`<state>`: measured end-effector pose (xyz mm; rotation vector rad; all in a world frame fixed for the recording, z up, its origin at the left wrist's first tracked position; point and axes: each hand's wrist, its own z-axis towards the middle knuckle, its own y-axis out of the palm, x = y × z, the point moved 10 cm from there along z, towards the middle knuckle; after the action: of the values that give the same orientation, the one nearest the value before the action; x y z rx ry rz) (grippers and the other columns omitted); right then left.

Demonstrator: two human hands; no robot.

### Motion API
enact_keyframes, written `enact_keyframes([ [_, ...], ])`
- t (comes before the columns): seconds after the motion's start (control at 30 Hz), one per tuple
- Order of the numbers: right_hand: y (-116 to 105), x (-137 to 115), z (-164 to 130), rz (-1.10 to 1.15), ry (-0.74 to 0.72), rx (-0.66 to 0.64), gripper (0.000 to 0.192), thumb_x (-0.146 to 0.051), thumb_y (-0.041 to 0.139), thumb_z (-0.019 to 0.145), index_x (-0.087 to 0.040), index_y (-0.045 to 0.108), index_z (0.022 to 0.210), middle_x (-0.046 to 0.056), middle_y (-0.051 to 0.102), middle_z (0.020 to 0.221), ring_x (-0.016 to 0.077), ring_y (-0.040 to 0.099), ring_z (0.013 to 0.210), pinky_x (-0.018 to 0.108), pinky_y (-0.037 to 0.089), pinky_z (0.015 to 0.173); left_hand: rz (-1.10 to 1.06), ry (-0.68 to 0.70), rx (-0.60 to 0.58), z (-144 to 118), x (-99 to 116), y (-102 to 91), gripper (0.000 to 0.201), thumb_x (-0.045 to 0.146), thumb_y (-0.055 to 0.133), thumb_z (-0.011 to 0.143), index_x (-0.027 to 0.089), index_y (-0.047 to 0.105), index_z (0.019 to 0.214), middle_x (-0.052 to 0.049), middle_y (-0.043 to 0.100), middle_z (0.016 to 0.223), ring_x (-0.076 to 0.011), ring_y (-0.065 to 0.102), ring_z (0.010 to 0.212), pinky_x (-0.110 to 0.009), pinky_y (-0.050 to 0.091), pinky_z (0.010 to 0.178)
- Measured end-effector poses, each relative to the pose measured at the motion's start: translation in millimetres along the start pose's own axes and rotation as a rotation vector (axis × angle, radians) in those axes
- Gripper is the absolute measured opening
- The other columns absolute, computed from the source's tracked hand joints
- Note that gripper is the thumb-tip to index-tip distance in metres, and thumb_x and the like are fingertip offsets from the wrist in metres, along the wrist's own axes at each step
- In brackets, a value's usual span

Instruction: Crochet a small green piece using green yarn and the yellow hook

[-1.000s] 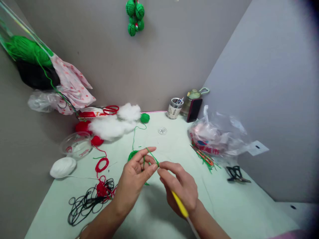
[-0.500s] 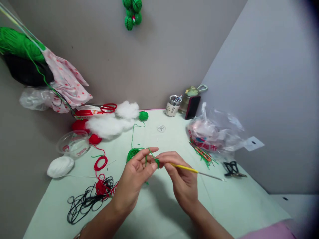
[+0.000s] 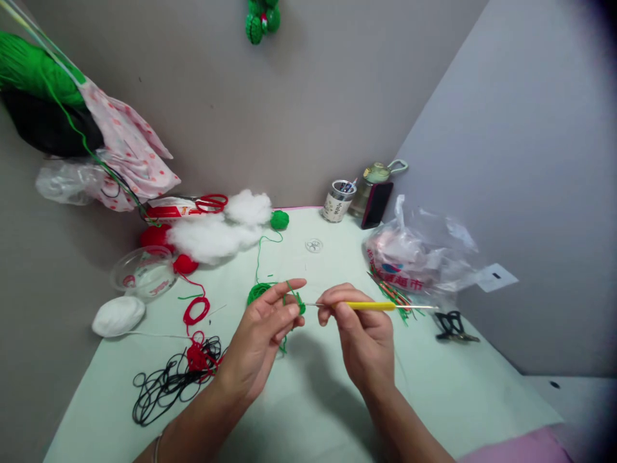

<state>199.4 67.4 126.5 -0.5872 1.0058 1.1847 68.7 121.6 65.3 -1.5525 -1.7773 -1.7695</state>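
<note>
"What's the left hand (image 3: 263, 329) holding, from where you stand?"

"A small green yarn piece (image 3: 301, 308), pinched by its thumb and fingers, just below mid-frame."

"And the right hand (image 3: 365, 334)?"

"It grips a yellow hook (image 3: 373, 306), lower right of centre, the thin tip meeting that piece."

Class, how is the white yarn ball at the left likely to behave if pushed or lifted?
The white yarn ball would probably roll unevenly, since it looks like a rounded oval. It is likely light and soft, as it appears wound from yarn. Lifting it may tug the trailing strand, which runs toward the red yarn.
</note>
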Motion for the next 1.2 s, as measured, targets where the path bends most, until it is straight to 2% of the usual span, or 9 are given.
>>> enact_keyframes([
  [0.13,10,3,-1,-0.043,0.004,-0.058,0.018,-0.023,0.066,0.101,-0.028,0.083,0.103,0.005,0.073,0.095,0.0165,0.067,0.082,0.03,0.057,0.071,0.084,0.022,-0.014,-2,-2,0.0,0.045,0.029,0.087,0.08,0.024,0.078,0.124,0.003,0.059,0.078,-0.0109,0.045,0.07,-0.029,0.045,0.086],
  [0.3,5,14,-5,0.027,0.051,-0.034,0.018,-0.025,0.066,0.102,-0.031,0.083,0.105,0.003,0.071,0.096,0.0144,0.067,0.078,0.029,0.057,0.071,-0.014,-0.032,-0.046,-1,-7,3.7,0.049,0.029,0.084,0.083,0.02,0.075,0.13,0.007,0.045,0.064,-0.0101,0.036,0.062,-0.034,0.049,0.09],
  [0.5,-8,28,-2,0.228,0.183,0.063,0.015,-0.031,0.071,0.099,-0.025,0.083,0.093,0.003,0.071,0.087,0.0125,0.066,0.068,0.026,0.055,0.063,-0.104,-0.116,-0.059,0,-8,2.8,0.038,0.022,0.084,0.077,0.015,0.081,0.114,0.009,0.043,0.064,-0.0061,0.025,0.055,-0.029,0.052,0.079],
  [0.63,-4,29,1,0.298,0.234,0.048,0.016,-0.033,0.073,0.097,-0.022,0.082,0.089,0.003,0.07,0.081,0.0122,0.063,0.062,0.025,0.053,0.055,-0.05,-0.071,-0.062,-1,-4,3.3,0.032,0.024,0.086,0.077,0.018,0.082,0.109,0.008,0.049,0.068,-0.0049,0.031,0.055,-0.03,0.051,0.081],
  [0.73,1,20,0,0.193,0.155,0.0,0.015,-0.033,0.071,0.098,-0.024,0.083,0.094,0.005,0.074,0.088,0.0145,0.066,0.068,0.028,0.056,0.06,0.068,0.018,-0.057,-1,0,5.0,0.035,0.029,0.089,0.078,0.022,0.08,0.111,0.002,0.063,0.08,-0.0112,0.053,0.07,-0.032,0.048,0.084],
  [0.8,1,14,-2,0.075,0.078,0.003,0.014,-0.031,0.07,0.099,-0.025,0.083,0.098,0.007,0.077,0.094,0.0163,0.067,0.074,0.03,0.058,0.065,0.129,0.049,-0.047,-1,0,5.0,0.038,0.031,0.09,0.078,0.023,0.079,0.113,-0.002,0.068,0.087,-0.0161,0.059,0.082,-0.032,0.045,0.082],
  [1.0,0,21,-1,0.187,0.153,-0.022,0.019,-0.033,0.062,0.105,-0.023,0.076,0.097,0.005,0.077,0.092,0.0149,0.07,0.068,0.03,0.061,0.063,0.169,0.015,-0.05,0,0,1.7,0.035,0.034,0.085,0.082,0.023,0.08,0.114,0.0,0.061,0.084,-0.0128,0.045,0.07,-0.03,0.034,0.067],
  [1.07,0,17,-1,0.137,0.135,-0.034,0.02,-0.03,0.056,0.107,-0.023,0.073,0.099,0.005,0.077,0.093,0.0147,0.071,0.069,0.03,0.061,0.064,0.17,0.018,-0.051,0,1,0.4,0.034,0.034,0.084,0.083,0.023,0.08,0.115,0.0,0.06,0.084,-0.0124,0.043,0.069,-0.03,0.034,0.067],
  [1.2,8,-18,-8,-0.302,-0.2,-0.118,0.024,-0.015,0.051,0.106,-0.024,0.072,0.114,0.006,0.077,0.097,0.0178,0.074,0.083,0.033,0.063,0.073,0.243,0.133,0.013,-1,10,-5.9,0.039,0.031,0.085,0.085,0.024,0.077,0.123,0.001,0.06,0.084,-0.0132,0.047,0.073,-0.028,0.039,0.071],
])
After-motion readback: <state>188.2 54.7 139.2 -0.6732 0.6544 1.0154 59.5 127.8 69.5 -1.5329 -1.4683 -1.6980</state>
